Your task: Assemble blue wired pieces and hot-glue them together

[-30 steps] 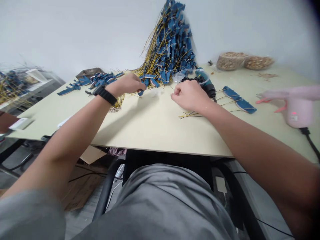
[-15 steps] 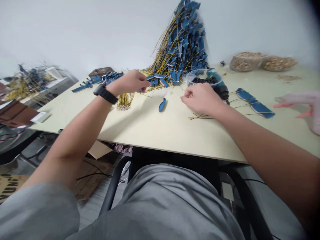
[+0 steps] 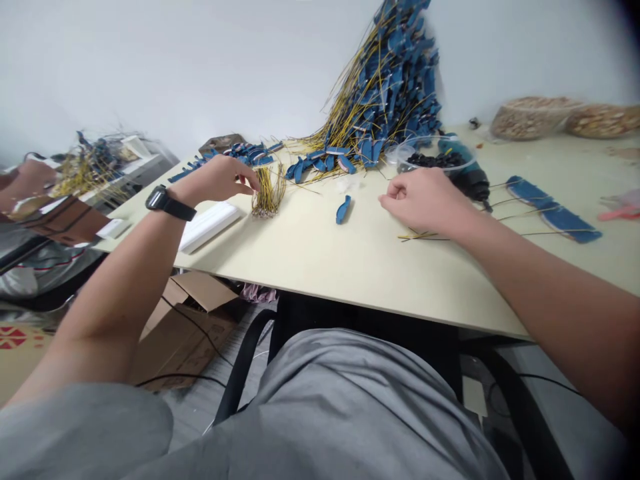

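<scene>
One bundle of yellow wires [image 3: 267,193] stands gathered on the surface [image 3: 320,273], so its ends stay together, just beside the half-open left hand [image 3: 213,180]; the right hand [image 3: 425,200] lies loosely curled near short yellow wires [image 3: 417,235], holding something or not, I cannot tell.

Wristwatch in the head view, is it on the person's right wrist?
No, the black wristwatch is strapped on the left wrist, just behind the left hand.
</scene>
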Tool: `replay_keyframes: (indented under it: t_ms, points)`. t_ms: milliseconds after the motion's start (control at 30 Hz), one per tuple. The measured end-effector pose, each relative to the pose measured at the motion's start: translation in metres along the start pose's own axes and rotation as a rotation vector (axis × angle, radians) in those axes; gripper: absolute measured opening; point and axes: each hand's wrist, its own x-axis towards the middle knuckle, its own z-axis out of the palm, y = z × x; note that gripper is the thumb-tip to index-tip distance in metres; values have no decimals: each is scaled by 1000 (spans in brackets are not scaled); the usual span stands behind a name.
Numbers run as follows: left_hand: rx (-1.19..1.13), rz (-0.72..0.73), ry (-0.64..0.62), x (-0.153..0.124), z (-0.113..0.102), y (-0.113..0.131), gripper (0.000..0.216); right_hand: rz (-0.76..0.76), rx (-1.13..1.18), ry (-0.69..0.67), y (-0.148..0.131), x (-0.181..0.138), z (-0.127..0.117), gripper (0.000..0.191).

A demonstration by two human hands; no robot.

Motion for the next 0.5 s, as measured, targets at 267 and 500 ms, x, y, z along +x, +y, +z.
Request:
replay_keyframes:
  t_ms: [267, 500]
  points:
    - [-4, 94, 113, 35, 32, 13, 34, -9, 3, -5, 2, 1, 3, 42]
    - [24, 290, 37, 95, 85, 58, 31, -17, -18, -2, 3, 1, 3, 45]
